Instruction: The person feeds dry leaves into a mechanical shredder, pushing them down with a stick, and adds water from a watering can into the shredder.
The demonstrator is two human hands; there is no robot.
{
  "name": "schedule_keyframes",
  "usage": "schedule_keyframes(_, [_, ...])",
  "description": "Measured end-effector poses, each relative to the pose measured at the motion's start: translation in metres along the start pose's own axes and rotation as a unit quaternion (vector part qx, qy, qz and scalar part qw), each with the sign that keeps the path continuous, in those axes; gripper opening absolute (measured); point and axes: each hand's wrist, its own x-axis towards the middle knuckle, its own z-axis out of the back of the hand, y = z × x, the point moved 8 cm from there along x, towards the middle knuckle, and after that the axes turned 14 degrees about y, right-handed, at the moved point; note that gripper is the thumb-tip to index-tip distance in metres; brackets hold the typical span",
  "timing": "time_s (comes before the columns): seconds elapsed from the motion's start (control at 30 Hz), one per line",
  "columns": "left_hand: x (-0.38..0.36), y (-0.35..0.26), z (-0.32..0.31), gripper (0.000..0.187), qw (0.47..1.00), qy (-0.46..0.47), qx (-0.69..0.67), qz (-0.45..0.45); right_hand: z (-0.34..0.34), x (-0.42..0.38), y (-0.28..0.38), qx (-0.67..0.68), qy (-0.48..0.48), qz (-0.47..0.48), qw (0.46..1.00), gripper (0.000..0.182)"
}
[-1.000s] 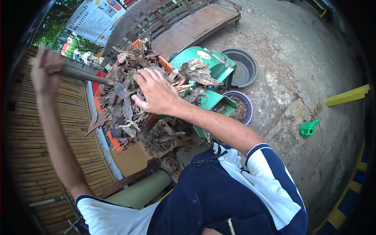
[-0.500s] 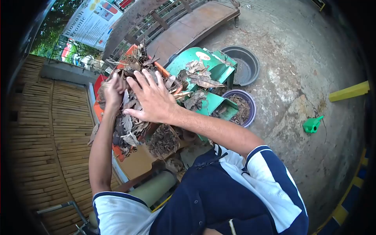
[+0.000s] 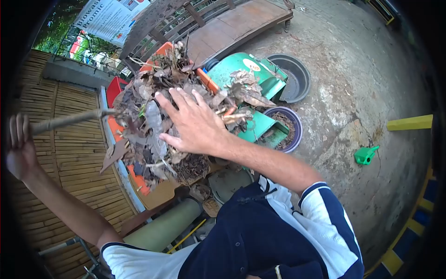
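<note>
Out at the far left, my left hand has its fingers around the end of a thick stick. The stick's other end reaches the pile of dry leaves. My right hand lies palm down on the pile, fingers spread. Under the leaves, parts of an orange container show. To the right of the pile is a green machine with leaves on its top and a green chute.
Beyond the pile stands a wooden bench. A black basin and a purple-rimmed basin are on the floor at the right, with a green watering can farther off. A bamboo wall runs along the left.
My left hand has moved from the leaves out to the far left, and the stick now shows in it. My right hand remains spread on the pile. The view has shifted slightly.
</note>
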Motion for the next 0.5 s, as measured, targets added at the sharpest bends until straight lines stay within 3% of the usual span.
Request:
schedule_keyframes(0.03, [-0.013, 0.026, 0.009, 0.029, 1.000, 0.006, -0.015, 0.017, -0.001, 0.001, -0.001, -0.008, 0.000, -0.002, 1.000, 0.089])
schedule_keyframes(0.07, [-0.036, 0.102, 0.024, 0.027, 0.994, 0.052, -0.068, 0.068, 0.000, 0.002, -0.004, -0.017, 0.001, -0.002, 1.000, 0.089])
schedule_keyframes(0.1, [-0.076, 0.208, 0.044, 0.025, 0.987, 0.038, -0.095, 0.125, 0.000, 0.002, -0.005, -0.002, 0.011, -0.007, 1.000, 0.089])
schedule_keyframes(0.13, [-0.120, 0.257, 0.038, 0.023, 0.980, 0.046, 0.158, 0.112, -0.002, -0.001, -0.006, 0.005, 0.018, -0.004, 1.000, 0.089])
schedule_keyframes(0.17, [-0.163, 0.306, 0.032, 0.023, 0.908, 0.022, 0.404, 0.106, -0.003, -0.004, -0.001, 0.014, 0.017, 0.003, 1.000, 0.090])
schedule_keyframes(0.3, [-0.149, 0.365, 0.015, 0.023, 0.882, -0.010, 0.286, 0.374, 0.001, -0.008, -0.002, 0.002, -0.013, -0.012, 1.000, 0.090])
schedule_keyframes(0.4, [-0.135, 0.350, -0.019, 0.043, 0.918, -0.105, 0.025, 0.382, 0.006, -0.009, -0.003, -0.005, -0.009, 0.013, 1.000, 0.092])
schedule_keyframes(0.47, [-0.127, 0.318, -0.039, 0.051, 0.941, -0.067, -0.030, 0.330, 0.010, -0.015, -0.001, -0.029, 0.012, 0.001, 0.999, 0.094])
schedule_keyframes(0.5, [-0.125, 0.310, -0.050, 0.053, 0.950, -0.004, -0.053, 0.309, 0.003, -0.016, -0.001, -0.038, 0.002, 0.003, 0.999, 0.093])
